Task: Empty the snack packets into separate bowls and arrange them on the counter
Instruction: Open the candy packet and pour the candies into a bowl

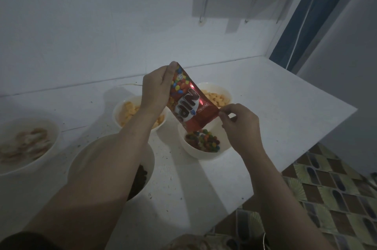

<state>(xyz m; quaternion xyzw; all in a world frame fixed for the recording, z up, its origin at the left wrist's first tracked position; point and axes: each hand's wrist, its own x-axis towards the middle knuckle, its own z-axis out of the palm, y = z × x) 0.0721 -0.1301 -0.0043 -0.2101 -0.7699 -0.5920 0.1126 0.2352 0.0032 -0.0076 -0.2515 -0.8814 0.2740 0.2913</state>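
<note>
Five white bowls [206,152] sit on the counter [285,106]. The upturned red packet [189,102] hangs over the near right bowl, candies [204,140] dropping in. The left hand [157,90] grips its top end; the right hand [238,125] pinches its lower corner. Risk: the round, glossy candies may bounce off the smooth rim if the slick, crinkly foil tilts or slips.

Left forearm covers most of the bowl [146,170] at 7 o'clock, so only a dark patch of its contents peeks out. The bowl [24,143] at 9 is blurry and cut by the frame edge. The packet [189,102] hides part of the bowl [221,91] behind it, and the left hand [157,88] covers the packet's top corner.
</note>
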